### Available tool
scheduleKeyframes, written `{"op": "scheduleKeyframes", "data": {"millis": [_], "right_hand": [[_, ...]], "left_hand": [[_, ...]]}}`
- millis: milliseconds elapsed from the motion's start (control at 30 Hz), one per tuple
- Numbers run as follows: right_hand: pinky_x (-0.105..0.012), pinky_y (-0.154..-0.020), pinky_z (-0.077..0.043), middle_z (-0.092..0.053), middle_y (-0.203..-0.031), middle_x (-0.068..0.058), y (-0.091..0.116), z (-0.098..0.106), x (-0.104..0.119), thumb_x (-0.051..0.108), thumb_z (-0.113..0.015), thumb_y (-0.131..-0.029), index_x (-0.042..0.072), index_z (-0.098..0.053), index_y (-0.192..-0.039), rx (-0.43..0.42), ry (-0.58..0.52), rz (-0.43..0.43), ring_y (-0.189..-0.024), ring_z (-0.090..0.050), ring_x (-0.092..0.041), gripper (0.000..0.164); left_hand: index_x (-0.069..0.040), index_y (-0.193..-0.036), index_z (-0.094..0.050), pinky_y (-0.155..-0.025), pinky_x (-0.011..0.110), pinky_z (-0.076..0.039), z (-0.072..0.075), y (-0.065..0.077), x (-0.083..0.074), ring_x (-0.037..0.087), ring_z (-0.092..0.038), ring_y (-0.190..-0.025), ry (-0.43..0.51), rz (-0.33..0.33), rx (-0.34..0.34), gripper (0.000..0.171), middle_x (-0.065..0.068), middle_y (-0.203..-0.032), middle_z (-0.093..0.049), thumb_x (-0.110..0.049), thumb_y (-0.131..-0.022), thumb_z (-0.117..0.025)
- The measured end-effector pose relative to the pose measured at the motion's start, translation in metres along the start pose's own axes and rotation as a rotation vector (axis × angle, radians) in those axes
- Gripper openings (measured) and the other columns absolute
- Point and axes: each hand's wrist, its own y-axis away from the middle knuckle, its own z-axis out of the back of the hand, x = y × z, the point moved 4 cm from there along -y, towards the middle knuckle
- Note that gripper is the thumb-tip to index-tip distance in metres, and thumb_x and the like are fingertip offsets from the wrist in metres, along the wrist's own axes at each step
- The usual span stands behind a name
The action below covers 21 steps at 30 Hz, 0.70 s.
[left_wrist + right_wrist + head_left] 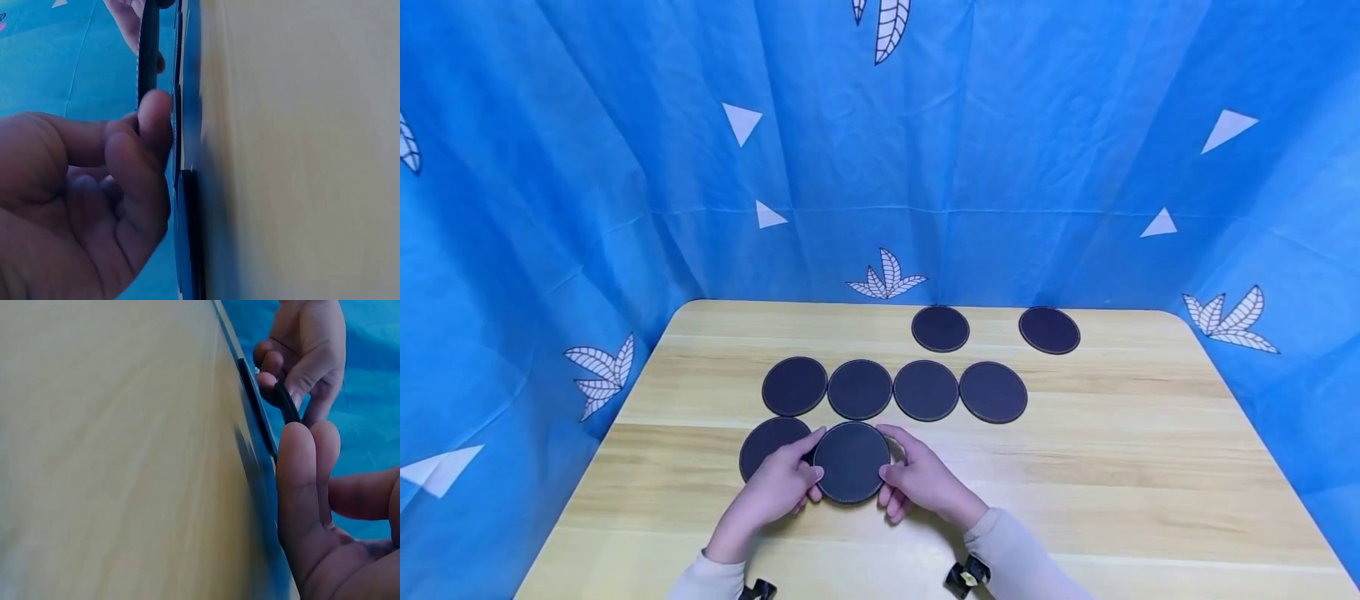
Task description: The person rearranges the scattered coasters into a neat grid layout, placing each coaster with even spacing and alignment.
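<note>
Between both hands is a round black coaster (pixel 852 462) with a stitched edge, raised off the table as the wrist views show. The left hand (pixel 781 482) pinches its left edge, thumb on top and fingers beneath. On the opposite edge, the right hand (pixel 925 477) pinches it the same way. Another black coaster (pixel 772 443) lies flat at the left, partly covered by the left hand. Just beyond, coasters form a touching row: one at the left end (pixel 794 387), two in the middle, and one at the right end (pixel 993 392).
Two more coasters, one at the back centre (pixel 940 328) and one farther right (pixel 1049 330), lie apart near the rear edge of the wooden table (pixel 1135 467). A blue patterned curtain (pixel 1037 150) hangs behind and at both sides.
</note>
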Motion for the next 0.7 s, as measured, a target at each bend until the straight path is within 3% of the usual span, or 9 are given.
{"op": "scheduleKeyframes", "data": {"millis": [200, 700], "right_hand": [[-0.04, -0.045, -0.057, -0.065, -0.065, -0.024, -0.0029, -0.0015, -0.0026, -0.007, -0.05, -0.097, 0.006, -0.025, -0.158, -0.027, 0.009, -0.04, -0.042, -0.059, -0.017, 0.067], [-0.036, -0.042, -0.055, -0.065, -0.066, -0.024, -0.0028, -0.0001, -0.0051, -0.008, -0.049, -0.095, 0.004, -0.023, -0.158, -0.047, 0.017, -0.062, -0.041, -0.058, -0.015, 0.068]], "left_hand": [[0.0, -0.154, -0.039, -0.04, 0.028, -0.045, -0.0049, -0.0002, -0.0054, 0.011, -0.05, -0.044, -0.095, 0.043, -0.013, 0.058, 0.003, -0.06, -0.062, -0.001, -0.098, -0.057], [-0.005, -0.154, -0.042, -0.044, 0.034, -0.048, -0.007, -0.0032, -0.0057, 0.015, -0.052, -0.041, -0.17, 0.112, -0.056, 0.057, 0.003, -0.058, -0.06, -0.022, -0.102, -0.059]]}}
